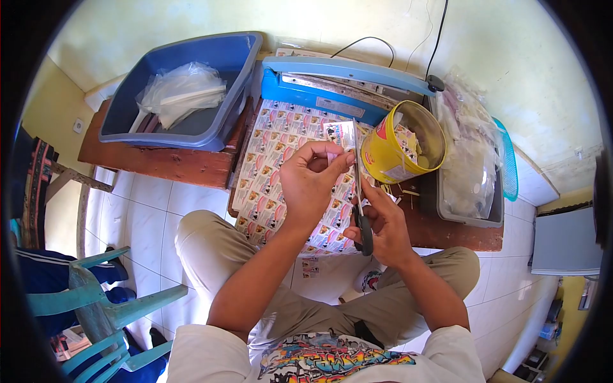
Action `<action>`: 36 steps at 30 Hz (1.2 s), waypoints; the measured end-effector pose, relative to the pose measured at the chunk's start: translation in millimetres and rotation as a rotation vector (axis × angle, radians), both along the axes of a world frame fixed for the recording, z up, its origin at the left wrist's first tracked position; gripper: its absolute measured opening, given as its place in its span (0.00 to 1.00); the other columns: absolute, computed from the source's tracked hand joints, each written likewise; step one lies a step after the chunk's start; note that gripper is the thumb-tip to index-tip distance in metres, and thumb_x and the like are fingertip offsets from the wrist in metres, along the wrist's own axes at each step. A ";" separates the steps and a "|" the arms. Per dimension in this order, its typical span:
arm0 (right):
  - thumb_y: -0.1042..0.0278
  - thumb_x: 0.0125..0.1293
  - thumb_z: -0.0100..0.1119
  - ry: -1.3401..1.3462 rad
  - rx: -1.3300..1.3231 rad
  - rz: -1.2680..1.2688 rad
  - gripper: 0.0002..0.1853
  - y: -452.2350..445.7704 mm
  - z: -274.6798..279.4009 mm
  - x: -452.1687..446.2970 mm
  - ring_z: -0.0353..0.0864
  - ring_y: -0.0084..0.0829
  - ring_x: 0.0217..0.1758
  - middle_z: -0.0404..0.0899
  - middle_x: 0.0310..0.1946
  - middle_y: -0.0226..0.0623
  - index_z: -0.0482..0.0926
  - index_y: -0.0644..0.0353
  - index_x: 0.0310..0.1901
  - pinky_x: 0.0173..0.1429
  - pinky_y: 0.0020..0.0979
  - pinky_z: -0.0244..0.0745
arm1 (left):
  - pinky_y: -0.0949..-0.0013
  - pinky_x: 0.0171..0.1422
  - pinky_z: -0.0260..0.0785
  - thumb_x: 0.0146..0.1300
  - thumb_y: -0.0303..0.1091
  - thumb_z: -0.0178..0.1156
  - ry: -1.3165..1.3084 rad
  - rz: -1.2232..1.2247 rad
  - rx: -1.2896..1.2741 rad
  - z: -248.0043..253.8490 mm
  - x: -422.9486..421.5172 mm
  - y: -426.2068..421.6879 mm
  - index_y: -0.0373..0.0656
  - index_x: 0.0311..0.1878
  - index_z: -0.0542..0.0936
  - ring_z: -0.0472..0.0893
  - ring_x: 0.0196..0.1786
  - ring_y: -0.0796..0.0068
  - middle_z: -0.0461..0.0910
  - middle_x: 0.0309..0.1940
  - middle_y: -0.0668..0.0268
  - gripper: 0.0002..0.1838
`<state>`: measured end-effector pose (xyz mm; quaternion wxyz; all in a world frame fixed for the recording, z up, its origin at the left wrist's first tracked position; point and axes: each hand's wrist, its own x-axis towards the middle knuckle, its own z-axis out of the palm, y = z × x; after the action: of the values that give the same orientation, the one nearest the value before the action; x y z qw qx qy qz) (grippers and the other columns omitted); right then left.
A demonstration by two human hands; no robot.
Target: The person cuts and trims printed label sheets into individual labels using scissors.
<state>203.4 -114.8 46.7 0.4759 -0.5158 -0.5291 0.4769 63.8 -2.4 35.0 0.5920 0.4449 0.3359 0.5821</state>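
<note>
My left hand point(305, 185) pinches a small printed paper label point(343, 133) between thumb and fingertips, above the printed sheets. My right hand point(387, 233) grips a pair of scissors point(363, 231) by the dark handles, their blades pointing away from me along the label's right edge. Whether the blades are parted is hard to make out. Beneath both hands, sheets of printed labels point(265, 159) cover part of the low wooden table. Just right of the label stands a yellow tub point(382, 155), tilted, with cut paper pieces inside.
Behind the sheets sits a blue heat sealer point(306, 96) with its long arm point(348, 67). A blue bin point(236, 105) with clear plastic bags point(182, 96) is at left. At right, a grey tray point(469, 217) holds more plastic. A green chair point(96, 306) stands at lower left.
</note>
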 end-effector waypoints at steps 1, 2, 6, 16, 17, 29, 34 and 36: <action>0.63 0.59 0.83 0.000 0.000 0.001 0.52 0.3 -1.8 0.7 0.79 0.24 0.49 0.71 0.59 0.39 0.60 0.64 0.81 0.53 0.27 0.80 | 0.79 0.38 0.78 0.63 0.20 0.75 0.013 -0.005 -0.008 0.3 -0.7 0.0 0.34 0.43 0.84 0.86 0.35 0.82 0.88 0.33 0.65 0.09; 0.69 0.58 0.82 -0.036 0.035 0.010 0.52 0.5 -5.0 2.2 0.82 0.24 0.48 0.71 0.59 0.40 0.60 0.62 0.81 0.53 0.27 0.83 | 0.79 0.38 0.78 0.62 0.20 0.75 0.026 -0.010 -0.016 0.4 -1.1 -0.2 0.34 0.43 0.84 0.86 0.35 0.82 0.88 0.32 0.65 0.09; 0.73 0.58 0.82 -0.075 0.074 -0.006 0.52 2.2 -6.6 3.4 0.85 0.24 0.46 0.71 0.60 0.41 0.60 0.61 0.81 0.52 0.28 0.86 | 0.79 0.39 0.79 0.62 0.20 0.75 0.017 -0.020 -0.025 -1.0 -1.4 0.1 0.33 0.42 0.84 0.86 0.35 0.81 0.88 0.32 0.64 0.09; 0.75 0.58 0.81 -0.056 0.088 -0.010 0.52 3.3 -9.2 2.3 0.85 0.26 0.50 0.70 0.64 0.43 0.59 0.61 0.82 0.53 0.28 0.87 | 0.72 0.48 0.86 0.62 0.19 0.74 0.048 -0.063 -0.033 -2.7 -0.4 -0.3 0.31 0.45 0.83 0.88 0.40 0.76 0.87 0.38 0.59 0.10; 0.75 0.58 0.80 -0.059 0.098 -0.010 0.52 3.2 -9.4 2.0 0.85 0.26 0.50 0.70 0.64 0.43 0.59 0.61 0.82 0.54 0.28 0.86 | 0.72 0.47 0.86 0.63 0.19 0.74 0.048 -0.064 -0.030 -2.3 -0.4 -0.4 0.31 0.45 0.83 0.88 0.40 0.76 0.87 0.38 0.59 0.10; 0.75 0.59 0.80 -0.081 0.069 -0.018 0.52 2.4 -5.3 2.8 0.84 0.25 0.48 0.70 0.62 0.42 0.59 0.63 0.81 0.52 0.27 0.85 | 0.72 0.46 0.86 0.62 0.21 0.76 0.023 -0.085 -0.050 -1.1 -1.3 -1.1 0.31 0.44 0.83 0.88 0.38 0.75 0.87 0.36 0.60 0.11; 0.76 0.59 0.80 -0.033 0.048 -0.025 0.51 2.8 -3.2 3.2 0.83 0.23 0.46 0.70 0.61 0.41 0.59 0.63 0.82 0.51 0.26 0.84 | 0.73 0.45 0.85 0.61 0.22 0.76 0.028 -0.095 -0.055 2.9 -0.3 -4.7 0.32 0.44 0.84 0.88 0.37 0.75 0.88 0.35 0.60 0.11; 0.76 0.59 0.80 -0.031 0.049 -0.028 0.51 3.4 -3.6 2.2 0.83 0.24 0.47 0.70 0.61 0.41 0.59 0.63 0.82 0.52 0.26 0.84 | 0.73 0.45 0.84 0.61 0.23 0.77 0.022 -0.091 -0.057 3.1 -0.2 -4.5 0.32 0.44 0.84 0.88 0.37 0.75 0.88 0.35 0.60 0.11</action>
<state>205.7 -111.4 43.1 0.4868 -0.5187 -0.5408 0.4488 63.6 -6.9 38.1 0.6267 0.4488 0.3383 0.5397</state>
